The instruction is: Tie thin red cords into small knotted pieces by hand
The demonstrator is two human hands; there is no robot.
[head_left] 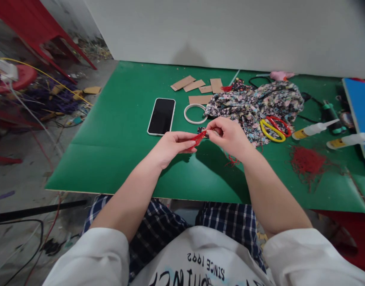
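Note:
Over the green table, my left hand (177, 147) is closed around a bundle of red thread (199, 138), which fans out between its thumb and fingers. My right hand (227, 135) pinches the upper right end of the same bundle; its fingertips partly hide that end. Some loose red strands (232, 160) show below my right hand. A small piece of dark floral fabric (201, 130) lies just behind the fingertips. Beyond the hands sits a white ring of tape (195, 114), and a phone (161, 116) with a dark screen lies behind my left hand.
Cardboard pieces (193, 85) lie toward the back. Crumpled floral fabric (260, 101) spreads at right, with yellow and red-handled scissors (273, 130) on it. Further right are glue bottles (312, 130), a red thread pile (308, 161), a green-handled tool (331, 117) and a blue board (361, 115).

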